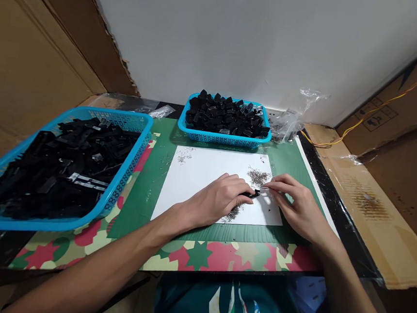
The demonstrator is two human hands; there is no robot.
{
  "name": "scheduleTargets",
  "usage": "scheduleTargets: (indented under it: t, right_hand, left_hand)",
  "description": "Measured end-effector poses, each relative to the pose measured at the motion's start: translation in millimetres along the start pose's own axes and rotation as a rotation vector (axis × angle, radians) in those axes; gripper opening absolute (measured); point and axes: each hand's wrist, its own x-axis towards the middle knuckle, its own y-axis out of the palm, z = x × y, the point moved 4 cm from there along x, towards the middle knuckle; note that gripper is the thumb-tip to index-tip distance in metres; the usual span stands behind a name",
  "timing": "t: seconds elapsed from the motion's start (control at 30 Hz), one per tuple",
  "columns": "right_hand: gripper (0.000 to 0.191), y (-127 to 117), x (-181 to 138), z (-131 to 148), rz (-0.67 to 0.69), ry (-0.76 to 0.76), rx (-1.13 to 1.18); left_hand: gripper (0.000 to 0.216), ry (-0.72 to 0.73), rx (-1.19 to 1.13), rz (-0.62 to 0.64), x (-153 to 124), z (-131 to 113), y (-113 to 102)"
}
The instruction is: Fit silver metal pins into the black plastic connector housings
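My left hand (227, 194) is closed around a small black plastic part (254, 194), whose end sticks out past the thumb and forefinger. Facing it from the right, my right hand (292, 200) pinches a thin silvery piece (264, 187) close to the part's end; its exact kind is too small to tell. Both hands are over a white sheet (195, 184). A pile of tiny metal pieces (258, 175) lies just beyond the fingertips. Another pile of small metal pieces (231, 214) is partly hidden under my left hand.
On the left stands a large blue basket (108, 196) of black plastic parts. A smaller blue basket (228, 139) at the back holds small black pieces. Scattered metal bits (184, 155) lie on the sheet's far left corner. Clear plastic bags (287, 127) sit behind, at the right.
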Motion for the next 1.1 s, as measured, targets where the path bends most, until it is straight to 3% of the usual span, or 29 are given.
scheduleTargets:
  t: [0.1, 0.27, 0.43, 0.77, 1.1]
  right_hand:
    - [0.023, -3.4, -2.0, 1.7, -0.016, -0.083, -0.016]
    - [0.021, -6.4, -6.9, -9.7, -0.271, 0.137, 0.248]
    - [0.035, 6.9, -5.1, -19.3, -0.2, 0.296, 0.55]
    - [0.03, 9.9, -5.8, -20.9, -0.18, 0.293, 0.548]
    - [0.026, 12.3, -10.3, -16.3, -0.292, 0.218, 0.334]
  left_hand:
    - [0.029, 0.002, -0.008, 0.006, -0.6, -0.1, 0.8]
    - [0.029, 0.004, -0.05, 0.019, -0.7, -0.5, 3.9]
    - [0.031, 0.001, -0.068, 0.003, -0.3, 0.8, 5.3]
    - [0.031, 0.003, -0.095, 0.001, 1.3, 2.0, 6.5]
    - [0.026, -0.048, -0.188, -0.027, 2.5, 7.2, 9.6]
